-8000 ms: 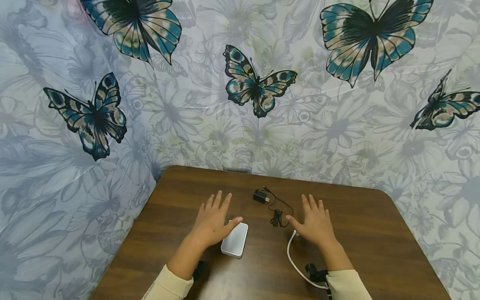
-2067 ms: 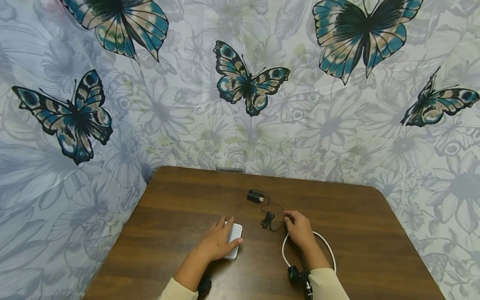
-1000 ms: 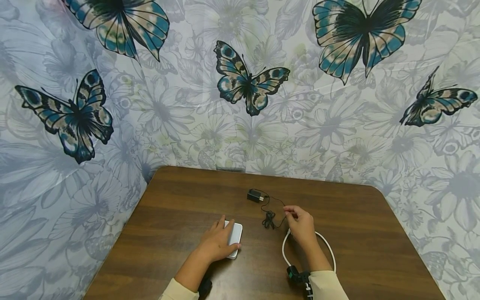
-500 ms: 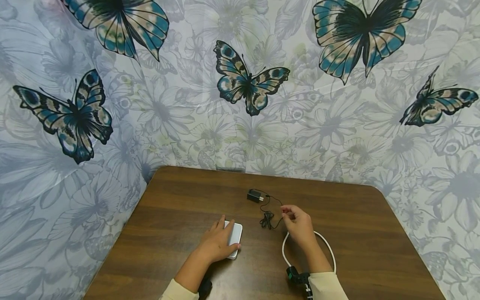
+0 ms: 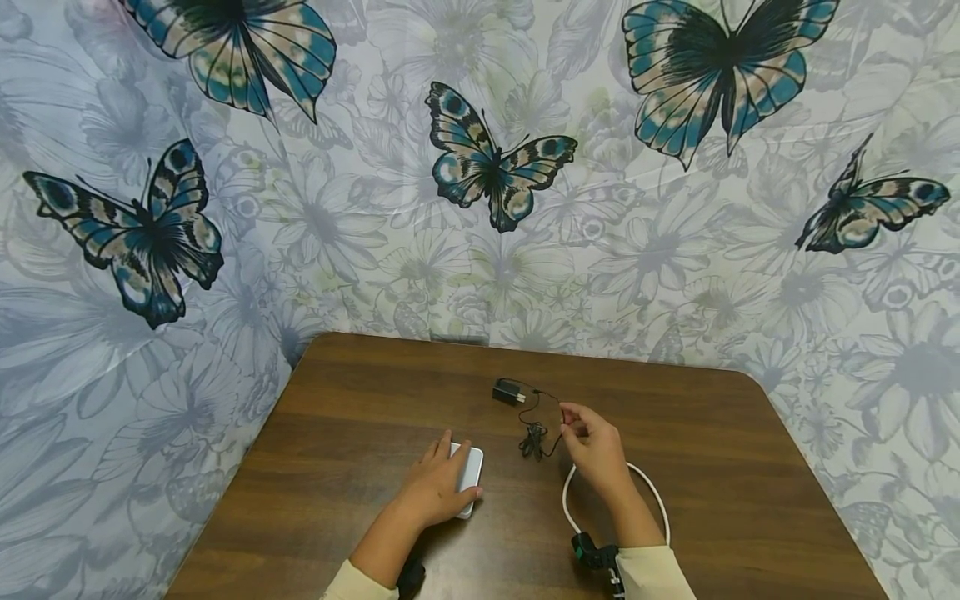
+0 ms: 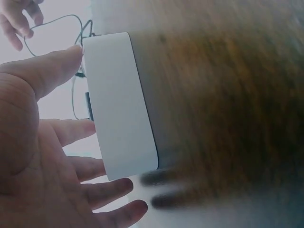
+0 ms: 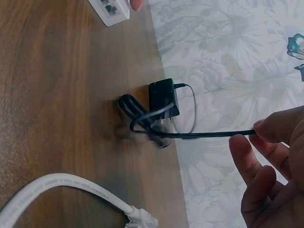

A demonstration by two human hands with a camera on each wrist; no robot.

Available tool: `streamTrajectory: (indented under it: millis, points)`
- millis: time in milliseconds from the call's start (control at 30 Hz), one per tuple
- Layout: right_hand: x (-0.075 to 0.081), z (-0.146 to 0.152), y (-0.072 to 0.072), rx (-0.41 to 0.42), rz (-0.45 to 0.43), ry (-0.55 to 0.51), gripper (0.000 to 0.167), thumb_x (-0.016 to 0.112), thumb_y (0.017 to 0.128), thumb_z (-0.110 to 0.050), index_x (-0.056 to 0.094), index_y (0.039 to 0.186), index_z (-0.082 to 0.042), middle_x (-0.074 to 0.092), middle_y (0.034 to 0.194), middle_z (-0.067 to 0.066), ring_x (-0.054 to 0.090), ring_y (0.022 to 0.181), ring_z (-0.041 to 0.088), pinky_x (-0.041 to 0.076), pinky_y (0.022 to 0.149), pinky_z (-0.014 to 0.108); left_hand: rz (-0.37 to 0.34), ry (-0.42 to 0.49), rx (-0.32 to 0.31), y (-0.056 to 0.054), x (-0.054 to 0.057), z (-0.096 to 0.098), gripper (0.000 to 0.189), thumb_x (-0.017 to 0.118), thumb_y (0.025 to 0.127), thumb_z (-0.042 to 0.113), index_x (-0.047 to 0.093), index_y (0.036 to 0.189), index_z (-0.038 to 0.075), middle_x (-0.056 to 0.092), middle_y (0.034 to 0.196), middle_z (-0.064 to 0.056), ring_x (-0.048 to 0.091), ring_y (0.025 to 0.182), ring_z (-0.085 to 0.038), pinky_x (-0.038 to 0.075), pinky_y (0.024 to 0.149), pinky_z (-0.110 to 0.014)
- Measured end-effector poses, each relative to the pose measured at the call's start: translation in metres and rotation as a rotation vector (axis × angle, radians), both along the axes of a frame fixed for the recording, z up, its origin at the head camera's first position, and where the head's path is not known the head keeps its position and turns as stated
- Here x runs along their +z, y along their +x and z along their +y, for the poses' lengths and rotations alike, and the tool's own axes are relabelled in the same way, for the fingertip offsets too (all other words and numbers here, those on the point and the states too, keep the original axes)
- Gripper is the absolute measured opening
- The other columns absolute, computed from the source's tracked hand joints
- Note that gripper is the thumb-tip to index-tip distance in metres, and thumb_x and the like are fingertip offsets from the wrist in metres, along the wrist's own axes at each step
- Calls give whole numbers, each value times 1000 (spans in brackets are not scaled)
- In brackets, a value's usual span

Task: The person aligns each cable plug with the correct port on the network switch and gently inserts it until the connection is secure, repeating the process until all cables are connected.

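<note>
Beneath my left hand lies a small white box with rounded corners. The fingers are spread and fairly straight, the thumb along the box's edge. In the left wrist view, thumb and fingertips touch the white box. A port shows in the end of the white box in the right wrist view. My right hand pinches the thin black cord between thumb and fingertips. That cord runs to a bundled coil and a black power adapter with metal prongs. The adapter lies farther back on the table.
A white cable curves around my right forearm; its clear plug appears in the right wrist view. The brown wooden table meets a butterfly-patterned backdrop at the back. Black straps sit at the wrists.
Eight seconds ago both hands were spread, the right apart from the cord. My right hand now pinches the cord and has shifted slightly left and back. The left hand has settled on the box.
</note>
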State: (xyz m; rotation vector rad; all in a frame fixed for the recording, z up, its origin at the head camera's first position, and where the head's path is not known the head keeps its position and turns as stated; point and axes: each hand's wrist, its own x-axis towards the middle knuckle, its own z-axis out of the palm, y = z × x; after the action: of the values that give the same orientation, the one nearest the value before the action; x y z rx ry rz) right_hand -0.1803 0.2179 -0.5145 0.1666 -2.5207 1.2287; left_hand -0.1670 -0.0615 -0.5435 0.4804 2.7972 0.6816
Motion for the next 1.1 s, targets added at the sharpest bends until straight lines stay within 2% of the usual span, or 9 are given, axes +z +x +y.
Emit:
streamTrajectory:
  millis: [333, 533, 700, 900, 1100]
  points:
    - [8, -5, 3, 35, 87, -9, 32, 71, 85, 9, 69, 116, 0, 69, 96, 8, 69, 79, 19, 57, 70, 24, 22, 25, 7, 0, 5, 2, 77, 69, 90, 49, 40, 153, 15, 25, 161, -22, 25, 146, -48, 29, 104, -73]
    - [12, -9, 6, 45, 62, -9, 34, 71, 86, 9, 68, 118, 0, 66, 96, 8, 70, 80, 22, 56, 67, 21, 20, 41, -3, 1, 8, 4, 74, 66, 91, 50, 41, 153, 16, 26, 161, -21, 26, 145, -47, 28, 105, -73]
    - [15, -11, 8, 39, 48, 8, 35, 70, 86, 8, 68, 120, -2, 66, 95, 7, 70, 81, 20, 56, 68, 21, 13, 38, -12, 3, 9, 5, 76, 67, 91, 50, 40, 153, 15, 25, 161, -21, 26, 145, -47, 27, 104, -74]
    - [16, -12, 8, 30, 54, 28, 34, 72, 85, 6, 70, 117, -4, 70, 93, 5, 71, 80, 17, 57, 67, 24, 89, 69, -23, 4, 9, 7, 70, 64, 93, 51, 45, 150, 16, 33, 159, -17, 30, 144, -43, 31, 103, -72]
    - [18, -16, 11, 46, 83, 60, 35, 76, 83, 3, 72, 117, -7, 73, 89, 3, 71, 77, 15, 57, 65, 25, 148, 134, -104, 7, 18, 12, 63, 59, 96, 50, 46, 149, 17, 41, 155, -11, 37, 142, -36, 34, 107, -64]
